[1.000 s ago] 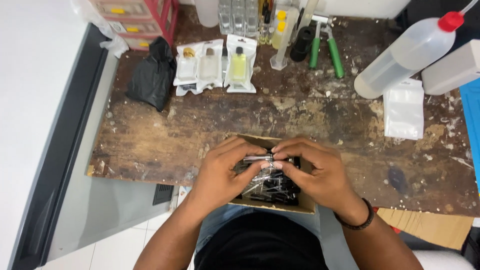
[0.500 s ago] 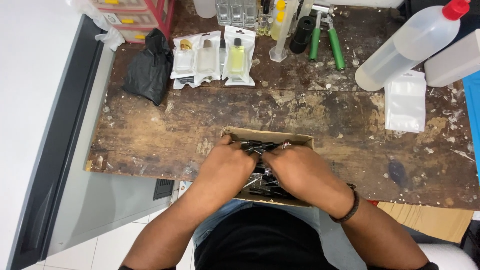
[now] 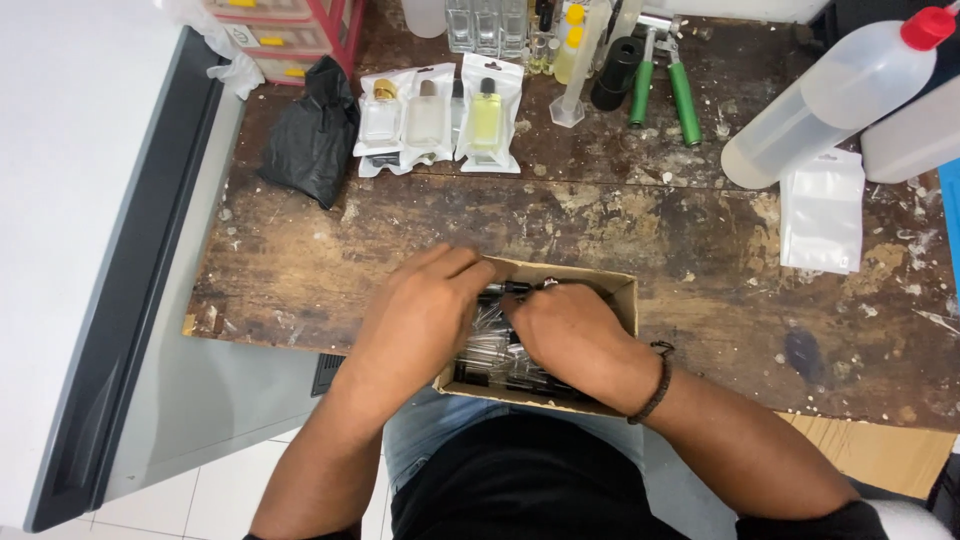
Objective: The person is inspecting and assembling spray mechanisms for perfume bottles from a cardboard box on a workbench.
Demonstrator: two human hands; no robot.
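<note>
The old wooden bench holds a cardboard box at its near edge. The left hand and right hand dig inside it, curled over small clear tubes; I cannot tell if they grip any.

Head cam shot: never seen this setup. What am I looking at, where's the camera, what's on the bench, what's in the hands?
There is no machine here: a person works with two bare hands. The one camera sits on the person's head and looks straight down.

Both the left hand and the right hand reach into a small open brown cardboard box at the near edge of a scarred wooden workbench. The box holds small clear tubes with black ends. Whether either hand's grip has closed on one is hidden.

Farther back lie three perfume bottles in white pouches, a crumpled black plastic bag, green-handled pliers, a big clear squeeze bottle with red cap and an empty white pouch.
</note>
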